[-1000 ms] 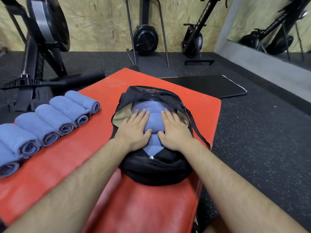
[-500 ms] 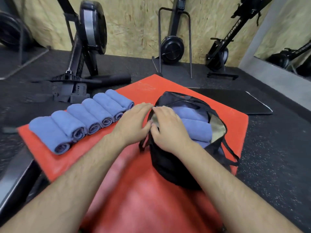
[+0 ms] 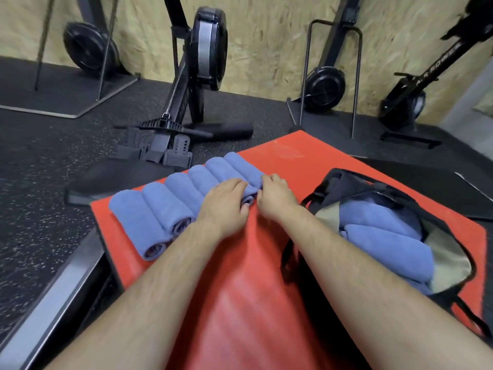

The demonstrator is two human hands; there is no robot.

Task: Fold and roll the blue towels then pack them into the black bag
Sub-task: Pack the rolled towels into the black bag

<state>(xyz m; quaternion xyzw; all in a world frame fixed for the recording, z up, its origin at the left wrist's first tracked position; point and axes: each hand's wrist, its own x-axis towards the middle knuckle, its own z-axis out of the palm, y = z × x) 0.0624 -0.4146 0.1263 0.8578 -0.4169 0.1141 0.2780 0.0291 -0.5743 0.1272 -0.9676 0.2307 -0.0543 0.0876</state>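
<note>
Several rolled blue towels (image 3: 138, 217) lie side by side along the left edge of the red mat (image 3: 240, 295). My left hand (image 3: 222, 206) lies over the near end of the rightmost blue towel roll (image 3: 240, 169), fingers curled across its top. My right hand (image 3: 274, 198) grips the same roll from its right side with curled fingers. The black bag (image 3: 349, 180) lies open on the mat to the right, apart from both hands. Rolled blue towels in the bag (image 3: 378, 231) fill its mouth, and its tan lining shows around them.
Black rowing machines (image 3: 197, 76) stand on the dark rubber floor behind the mat, against a chipboard wall. A black foam roller (image 3: 229, 129) lies past the towels. A dark floor mat (image 3: 416, 182) sits behind the bag. A metal bench edge (image 3: 53, 297) runs at lower left.
Both hands left the bag, where they pressed on the towels inside, and moved left to the row of rolls. They now hold the rightmost roll. My view turned left.
</note>
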